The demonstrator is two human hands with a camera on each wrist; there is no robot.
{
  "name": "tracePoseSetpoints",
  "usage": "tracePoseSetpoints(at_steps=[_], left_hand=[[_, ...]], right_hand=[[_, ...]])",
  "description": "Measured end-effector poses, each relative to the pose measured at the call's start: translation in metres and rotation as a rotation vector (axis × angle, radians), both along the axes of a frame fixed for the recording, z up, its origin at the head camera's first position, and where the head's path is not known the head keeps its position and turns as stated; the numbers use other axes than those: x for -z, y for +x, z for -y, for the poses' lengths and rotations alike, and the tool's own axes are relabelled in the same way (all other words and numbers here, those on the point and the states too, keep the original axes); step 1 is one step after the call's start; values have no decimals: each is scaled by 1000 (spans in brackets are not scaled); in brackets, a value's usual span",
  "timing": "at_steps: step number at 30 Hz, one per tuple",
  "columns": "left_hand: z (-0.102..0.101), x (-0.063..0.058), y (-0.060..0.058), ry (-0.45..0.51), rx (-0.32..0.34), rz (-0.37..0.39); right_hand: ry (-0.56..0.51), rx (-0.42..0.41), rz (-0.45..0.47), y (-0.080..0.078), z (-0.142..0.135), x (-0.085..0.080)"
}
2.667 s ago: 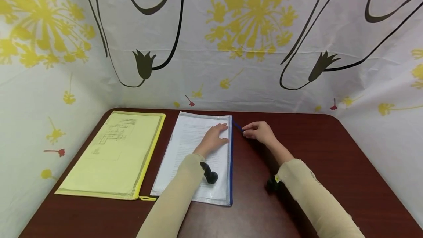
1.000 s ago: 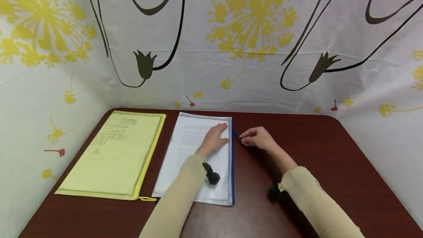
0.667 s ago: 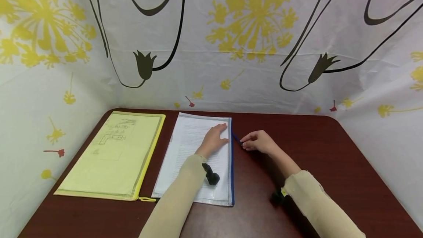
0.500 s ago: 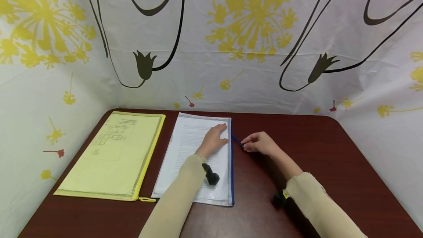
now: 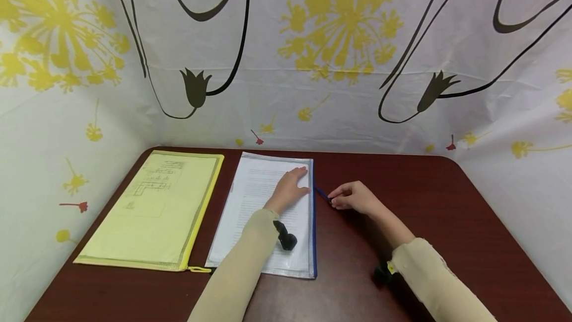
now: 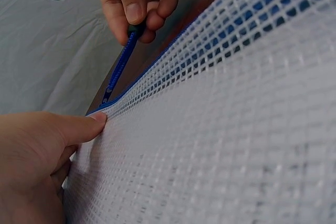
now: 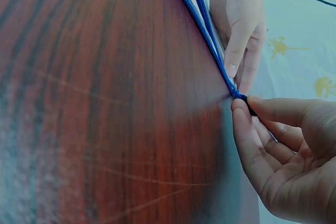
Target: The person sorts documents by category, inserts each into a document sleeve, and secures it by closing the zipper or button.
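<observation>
A clear mesh zip pouch [image 5: 250, 212] with a printed white sheet inside and a blue zip lies mid-table. My left hand [image 5: 289, 190] rests on it near its right edge, fingers extended; in the left wrist view the left thumb [image 6: 84, 128] lies at the blue-edged rim. Just right of that edge, my right hand [image 5: 355, 198] pinches the dark end of the blue zipper pull [image 6: 122, 62] between thumb and fingertips. The pull is taut, angled away from the edge. In the right wrist view, two blue zip strips [image 7: 202, 11] run apart from each other beyond the pull.
To the left lies a yellow zip pouch [image 5: 138, 222] holding a sheet with a drawing, its yellow pull loop [image 5: 198, 269] by the white pouch's corner. Both lie on a dark red-brown table [image 5: 429, 198]. A patterned cloth [image 5: 357, 113] hangs behind and at the sides.
My right hand has moved toward me along the pouch's right edge, bringing the zipper pull with it. The left hand has stayed almost in place on the pouch.
</observation>
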State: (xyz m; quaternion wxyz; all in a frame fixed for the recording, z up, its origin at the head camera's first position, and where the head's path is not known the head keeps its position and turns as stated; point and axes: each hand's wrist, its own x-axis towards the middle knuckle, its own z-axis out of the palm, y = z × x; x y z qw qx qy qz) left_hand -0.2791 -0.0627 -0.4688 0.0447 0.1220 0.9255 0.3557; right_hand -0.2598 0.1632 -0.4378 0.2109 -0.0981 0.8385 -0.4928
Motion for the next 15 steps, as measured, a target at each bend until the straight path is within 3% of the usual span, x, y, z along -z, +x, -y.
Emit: tracePoseSetpoints(at_steps=[15], left_hand=[[1, -2, 1, 9, 12, -2]], right_hand=[[19, -17, -23, 7, -3, 4]])
